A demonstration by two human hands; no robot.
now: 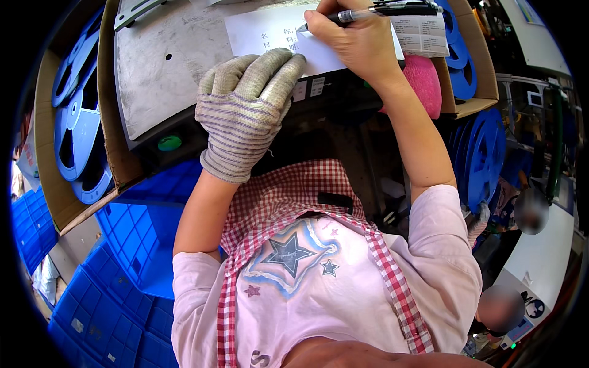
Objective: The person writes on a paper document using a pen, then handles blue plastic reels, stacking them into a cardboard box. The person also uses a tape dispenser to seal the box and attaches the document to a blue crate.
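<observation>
At eleven o'clock, the left hand, gloved in striped knit, is laid on a white paper sheet, fingers loosely together. At one, a slim black pen is clamped in the bare right hand. The sheet, at twelve, is carried by a scuffed grey surface; round blue reels are boxed in cardboard at ten.

Paper lies on grey bench. Left hand, gloved, fingers extended, rests on paper's near-left part. Right hand, bare, pinches pen, tip at paper; contact unclear. Right of paper: printed sheet, pink bundle nearer. Well left of paper: boxed blue reels; blue crates nearer.
</observation>
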